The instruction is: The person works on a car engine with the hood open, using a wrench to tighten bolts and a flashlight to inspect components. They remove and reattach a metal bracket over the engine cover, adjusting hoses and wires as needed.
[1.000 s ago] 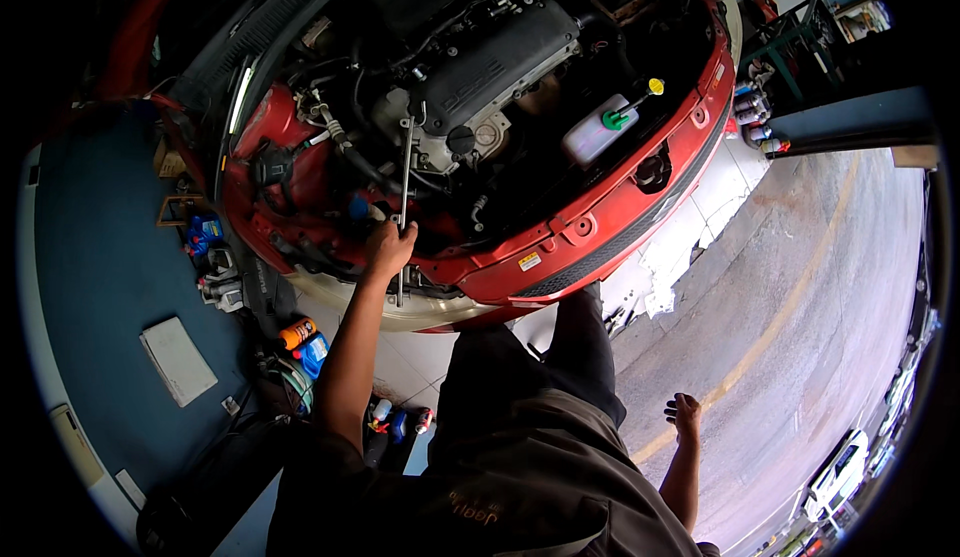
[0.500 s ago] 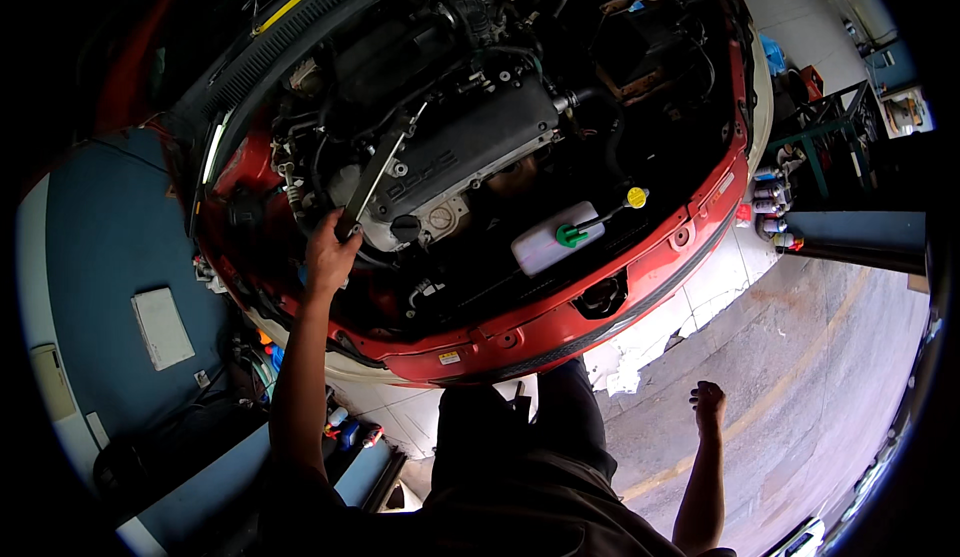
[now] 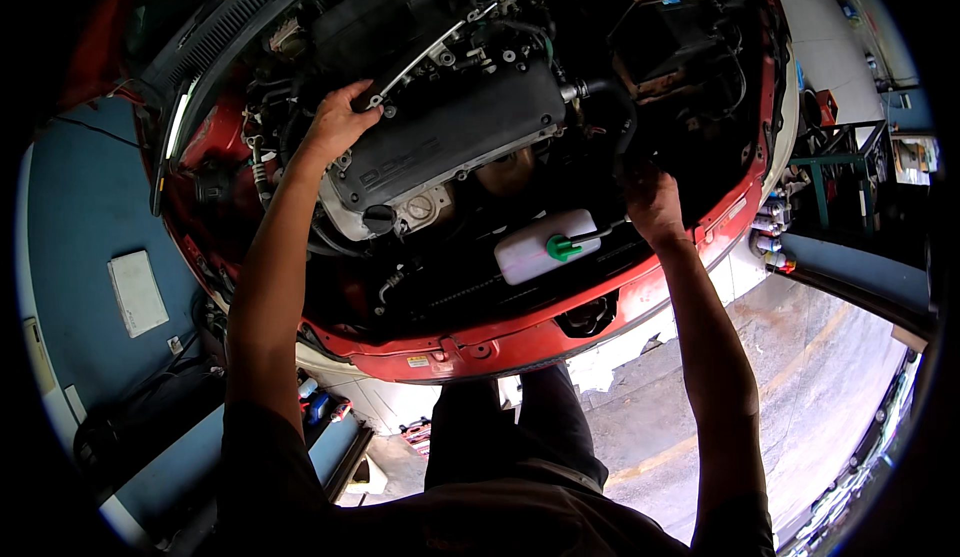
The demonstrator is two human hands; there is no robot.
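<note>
My left hand (image 3: 338, 125) is closed around one end of a long, slim metal rail (image 3: 425, 59) with bolt tabs along it. The rail slants across the far side of the black engine cover (image 3: 450, 137). Over the front right of the engine bay, my right hand (image 3: 655, 202) is beside the black hose (image 3: 622, 122). Its fingers are in deep shadow, so I cannot see what they touch. A whitish plastic reservoir (image 3: 520, 255) with a green cap (image 3: 563, 247) sits left of that hand. The yellow cap is not visible in the hand's area.
The car's red front panel (image 3: 450, 357) runs between me and the engine. At the left lies a white flat item (image 3: 138, 292) on a blue surface. A dark metal rack (image 3: 845, 162) and several spray cans (image 3: 768, 232) stand at the right.
My left hand has moved farther over the engine, carrying the metal rail away from me. My right hand has come from beside my body into the engine bay. The view has shifted slightly.
</note>
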